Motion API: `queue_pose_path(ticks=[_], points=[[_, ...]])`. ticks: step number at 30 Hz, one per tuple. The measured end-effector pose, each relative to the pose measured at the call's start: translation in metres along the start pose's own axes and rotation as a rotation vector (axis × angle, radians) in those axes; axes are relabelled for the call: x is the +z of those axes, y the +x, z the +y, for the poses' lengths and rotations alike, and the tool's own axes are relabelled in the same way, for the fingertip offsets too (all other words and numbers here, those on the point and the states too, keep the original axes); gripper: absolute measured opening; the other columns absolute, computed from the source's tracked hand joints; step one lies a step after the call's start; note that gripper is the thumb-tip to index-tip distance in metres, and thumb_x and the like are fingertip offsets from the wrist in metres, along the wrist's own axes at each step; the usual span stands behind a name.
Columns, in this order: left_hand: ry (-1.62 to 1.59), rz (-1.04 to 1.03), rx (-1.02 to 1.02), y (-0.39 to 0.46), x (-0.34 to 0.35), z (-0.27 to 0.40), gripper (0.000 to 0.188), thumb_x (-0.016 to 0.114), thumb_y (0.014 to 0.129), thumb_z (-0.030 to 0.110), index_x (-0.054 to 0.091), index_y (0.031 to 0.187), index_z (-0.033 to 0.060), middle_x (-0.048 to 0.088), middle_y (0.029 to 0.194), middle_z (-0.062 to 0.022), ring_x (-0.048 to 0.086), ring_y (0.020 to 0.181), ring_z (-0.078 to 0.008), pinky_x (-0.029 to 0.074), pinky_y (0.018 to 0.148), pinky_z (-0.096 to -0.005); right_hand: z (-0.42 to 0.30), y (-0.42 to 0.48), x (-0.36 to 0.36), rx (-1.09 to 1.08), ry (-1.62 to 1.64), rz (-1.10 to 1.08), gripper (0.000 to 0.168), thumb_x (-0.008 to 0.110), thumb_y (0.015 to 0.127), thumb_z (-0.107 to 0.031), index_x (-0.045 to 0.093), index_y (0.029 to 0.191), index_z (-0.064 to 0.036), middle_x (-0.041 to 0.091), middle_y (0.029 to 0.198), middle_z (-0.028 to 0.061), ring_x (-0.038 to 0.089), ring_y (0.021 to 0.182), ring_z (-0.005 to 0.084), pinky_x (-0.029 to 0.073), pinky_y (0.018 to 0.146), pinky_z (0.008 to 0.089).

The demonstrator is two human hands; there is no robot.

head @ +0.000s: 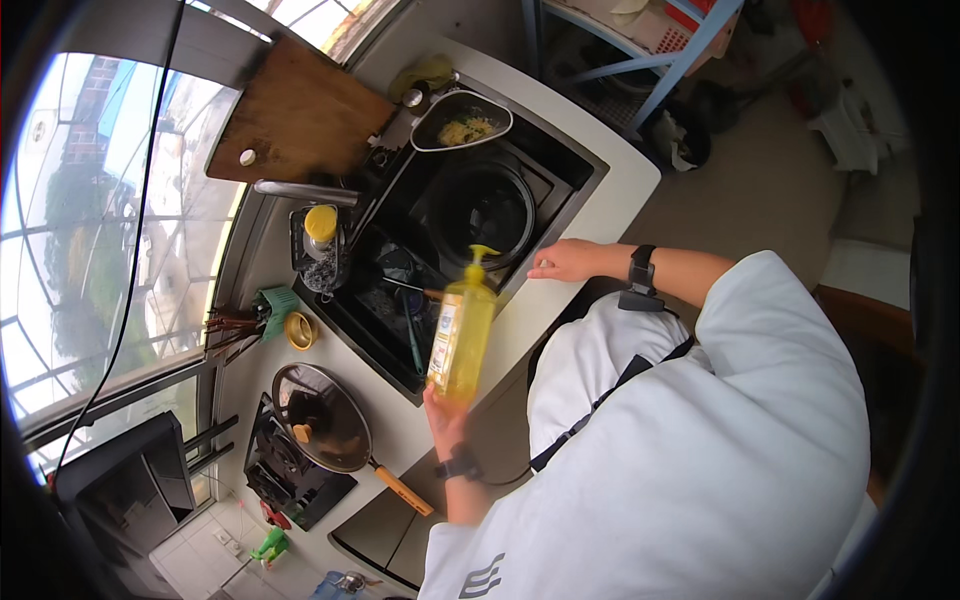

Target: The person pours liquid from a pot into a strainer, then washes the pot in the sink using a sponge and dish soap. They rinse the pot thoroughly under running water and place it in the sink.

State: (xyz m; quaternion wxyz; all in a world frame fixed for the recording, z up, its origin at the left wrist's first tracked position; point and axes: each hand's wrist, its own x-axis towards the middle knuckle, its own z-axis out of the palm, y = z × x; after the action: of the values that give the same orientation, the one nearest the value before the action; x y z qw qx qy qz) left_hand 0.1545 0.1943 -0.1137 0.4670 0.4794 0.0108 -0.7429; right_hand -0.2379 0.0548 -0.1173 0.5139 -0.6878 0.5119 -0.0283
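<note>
My left hand (444, 412) holds a pump bottle of yellow liquid (474, 345) by its base. The bottle is tilted, with its yellow pump towards the sink. At the counter's front edge, my right hand (570, 259) rests with its fingers bent; whether anything small is in them cannot be told. Before me is a dark double sink (577, 171). A round black pan or basin (529, 217) containing some water sits in its right-hand part. In the other part lie a green-handled utensil (414, 337) and other dark items, partly hidden by the bottle.
A strainer basket (427, 142) with food scraps sits at the sink's corner. Behind the sink are a wooden cutting board (300, 112) and a caddy (300, 240) with a steel scourer (322, 274). Leftward are a brass-coloured bowl (301, 331) and a lidded pan (322, 420) on the stove (315, 506).
</note>
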Motion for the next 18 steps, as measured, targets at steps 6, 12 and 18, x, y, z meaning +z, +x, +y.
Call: queue_pose_path(ticks=[6,12,18], points=[[0.249,0.2,0.071,0.015,-0.017,0.007,0.046,0.058,0.094,0.022,0.044,0.134,0.0047,0.053,0.126,-0.0135,0.051,0.118,-0.027,0.048,0.093,-0.0427,0.031,-0.021,0.009,-0.074,-0.25,0.008,0.051,0.048,0.093,-0.052,0.065,0.104,-0.006,0.067,0.099,0.0157,0.063,0.093,0.0338,0.049,0.081,0.0441],[0.787,0.266,0.202,0.039,0.027,0.02,0.052,0.061,0.093,0.03,0.044,0.135,0.0041,0.057,0.119,-0.0109,0.056,0.111,-0.0217,0.049,0.088,-0.0364,0.038,-0.036,0.004,-0.11,-0.213,0.091,0.041,0.051,0.093,-0.044,0.064,0.094,-0.006,0.067,0.091,0.0108,0.064,0.084,0.0314,0.05,0.074,0.0414],[0.832,0.239,0.187,0.062,0.039,0.002,0.05,0.064,0.091,0.029,0.046,0.131,0.0066,0.059,0.114,-0.0061,0.057,0.104,-0.0161,0.049,0.083,-0.0329,0.058,-0.063,0.036,-0.071,-0.005,-0.041,0.027,0.056,0.086,-0.029,0.069,0.074,-0.008,0.068,0.072,0.0082,0.063,0.068,0.0304,0.049,0.062,0.0423]])
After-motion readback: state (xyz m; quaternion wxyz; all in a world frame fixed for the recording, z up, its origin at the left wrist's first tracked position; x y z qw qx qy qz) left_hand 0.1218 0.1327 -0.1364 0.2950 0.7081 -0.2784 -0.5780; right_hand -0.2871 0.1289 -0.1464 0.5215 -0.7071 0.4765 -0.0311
